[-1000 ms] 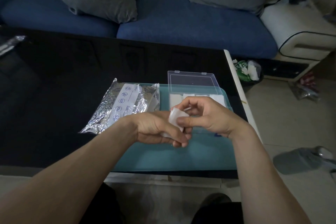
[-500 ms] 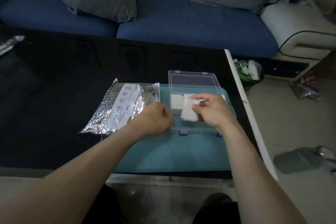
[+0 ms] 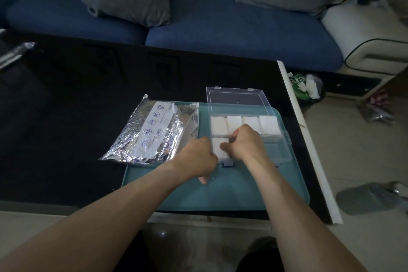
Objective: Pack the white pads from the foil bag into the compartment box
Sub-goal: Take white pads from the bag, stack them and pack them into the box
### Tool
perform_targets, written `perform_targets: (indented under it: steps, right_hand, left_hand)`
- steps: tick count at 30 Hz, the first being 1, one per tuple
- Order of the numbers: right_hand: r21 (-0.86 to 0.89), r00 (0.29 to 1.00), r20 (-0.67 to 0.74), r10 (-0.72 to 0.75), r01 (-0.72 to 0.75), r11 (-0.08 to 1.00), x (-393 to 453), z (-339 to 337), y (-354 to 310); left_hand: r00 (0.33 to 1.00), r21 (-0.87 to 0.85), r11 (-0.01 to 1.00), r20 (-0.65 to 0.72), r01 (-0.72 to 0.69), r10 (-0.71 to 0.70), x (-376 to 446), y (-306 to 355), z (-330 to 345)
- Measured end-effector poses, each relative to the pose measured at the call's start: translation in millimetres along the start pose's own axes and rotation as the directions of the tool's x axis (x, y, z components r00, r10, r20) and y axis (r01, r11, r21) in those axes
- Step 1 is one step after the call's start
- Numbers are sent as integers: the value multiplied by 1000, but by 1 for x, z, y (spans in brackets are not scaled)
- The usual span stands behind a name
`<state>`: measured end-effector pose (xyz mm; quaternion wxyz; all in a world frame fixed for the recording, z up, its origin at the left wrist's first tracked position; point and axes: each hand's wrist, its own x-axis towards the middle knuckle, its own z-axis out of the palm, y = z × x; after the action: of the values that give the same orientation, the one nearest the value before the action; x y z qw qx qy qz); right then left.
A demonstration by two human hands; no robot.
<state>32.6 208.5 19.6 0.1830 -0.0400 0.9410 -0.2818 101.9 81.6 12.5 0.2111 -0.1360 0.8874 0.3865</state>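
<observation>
Two bare hands work over a clear compartment box w/ its lid folded back, sitting on a teal tray on a dark table. Back row of the box holds four white pads; the rightmost pad rides up over its divider. Right hand is over the front row, fingers curled down onto a white pad in the front-left compartment, pressing or tucking it in; exact grip is hidden under the knuckles. Left hand rests at the box's left front corner, fingers curled loosely; can't tell whether it braces the box or holds anything. Foil bag lies flat, just left of the box, partly on the tray.

Risks, as a guess: a soft pad may spring up or bunch if pushed unevenly, and the overhanging pad at back right could stop the lid closing. Pressing hard near the front edge could tip or slide the light box if the left hand lets go.
</observation>
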Motion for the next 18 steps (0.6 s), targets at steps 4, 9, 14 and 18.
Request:
perform_targets:
  steps: [4,9,14,18]
  right_hand:
    - [-105,997,-68,-39,32,994,0,0,4]
    - [-147,988,-56,-142,133,980,-1,1,7]
    - [-155,976,-47,-213,203,967,0,0,10]
    - [-167,970,-28,-243,235,958,-2,4,5]
  left_hand:
    - [1000,36,999,0,2,-2,-1,4,1]
    - [998,11,1000,-62,2,-1,-4,7,2]
    - [994,-20,1000,-106,20,-22,-9,11,-6]
    - [901,39,985,-399,-167,169,-15,16,-25]
